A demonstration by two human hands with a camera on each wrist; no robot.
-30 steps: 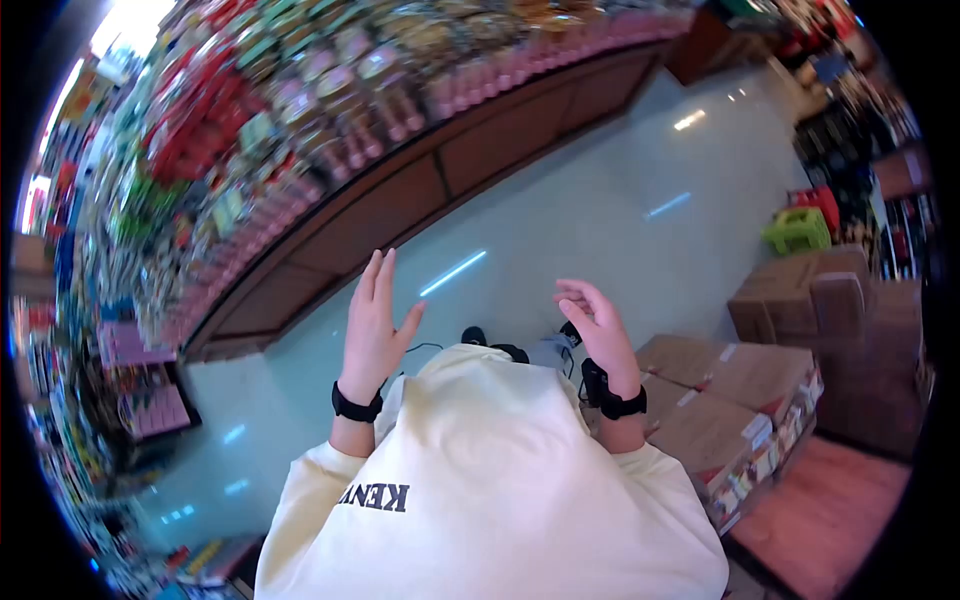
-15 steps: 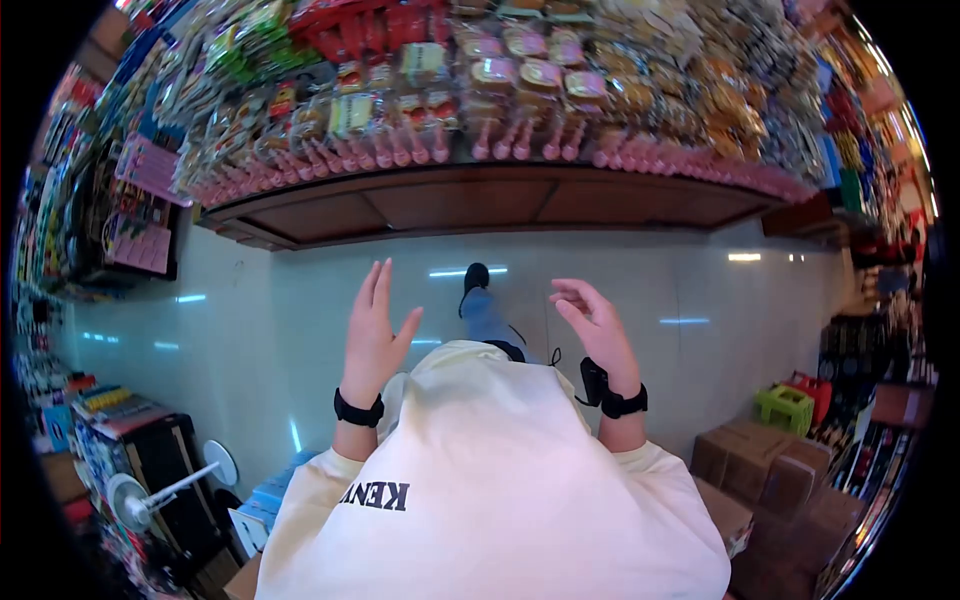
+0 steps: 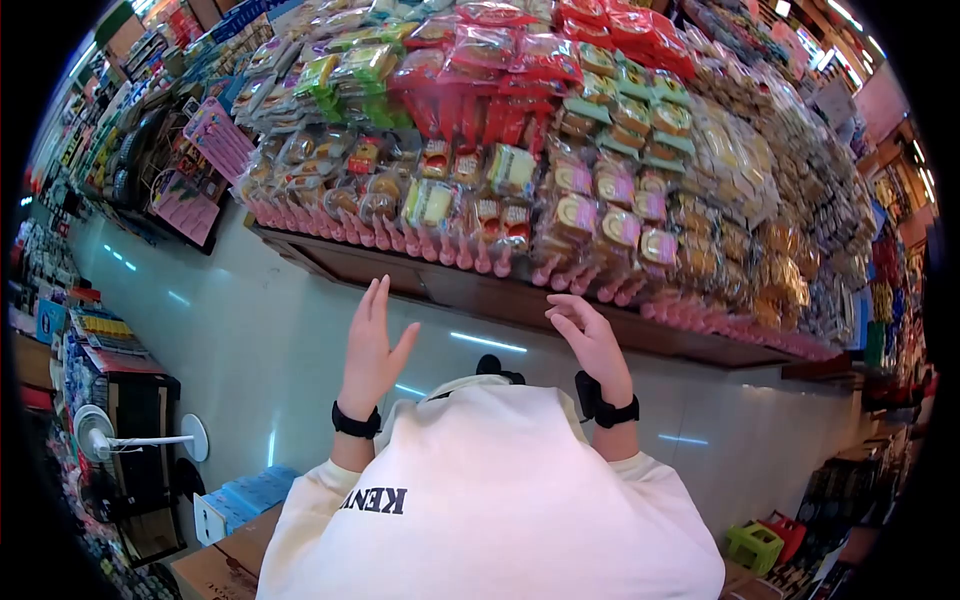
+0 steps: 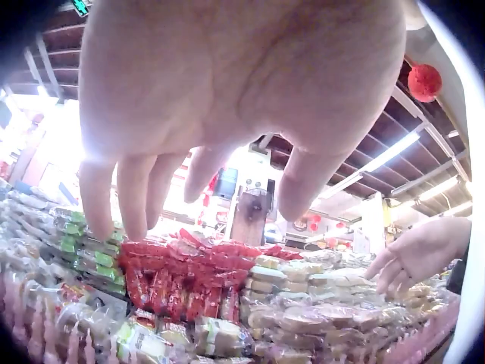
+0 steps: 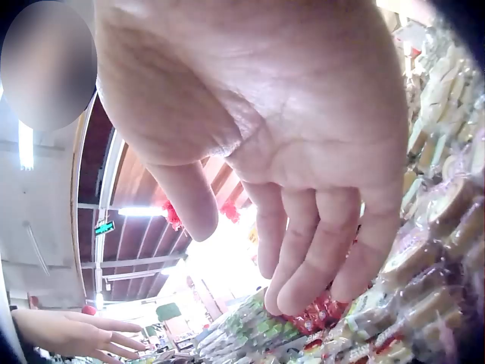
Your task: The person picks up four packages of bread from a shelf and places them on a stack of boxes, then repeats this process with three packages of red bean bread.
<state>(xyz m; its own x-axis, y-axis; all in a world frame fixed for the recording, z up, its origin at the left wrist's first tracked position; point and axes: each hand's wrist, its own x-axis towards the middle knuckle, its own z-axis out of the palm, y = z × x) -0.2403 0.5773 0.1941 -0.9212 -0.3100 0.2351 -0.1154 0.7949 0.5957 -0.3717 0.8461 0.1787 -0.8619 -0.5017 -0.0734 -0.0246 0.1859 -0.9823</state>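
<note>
My left hand (image 3: pixel 372 350) is held out in front of the body, fingers straight and thumb apart, holding nothing. To its right my right hand (image 3: pixel 594 345) hangs in the air with its fingers slightly bent, also holding nothing. Beyond both hands stands a long display counter heaped with packaged goods: red packets (image 3: pixel 480 75), green-topped packets (image 3: pixel 365 75), and a front row of pink-handled items (image 3: pixel 450 250). The left wrist view shows the left hand (image 4: pixel 235 83) above the red packets (image 4: pixel 182 277). In the right wrist view the right hand (image 5: pixel 280 136) has relaxed, bent fingers.
Brown counter panels (image 3: pixel 470 295) face the tiled floor (image 3: pixel 330 330). At the left are a white fan (image 3: pixel 98 435), a blue box (image 3: pixel 240 498) and a cardboard box (image 3: pixel 225 565). A green stool (image 3: pixel 753 547) is at the lower right.
The view has swung round and up, so the counter now fills more of it and the fan and blue box show at the left. Both hands keep nearly the same pose.
</note>
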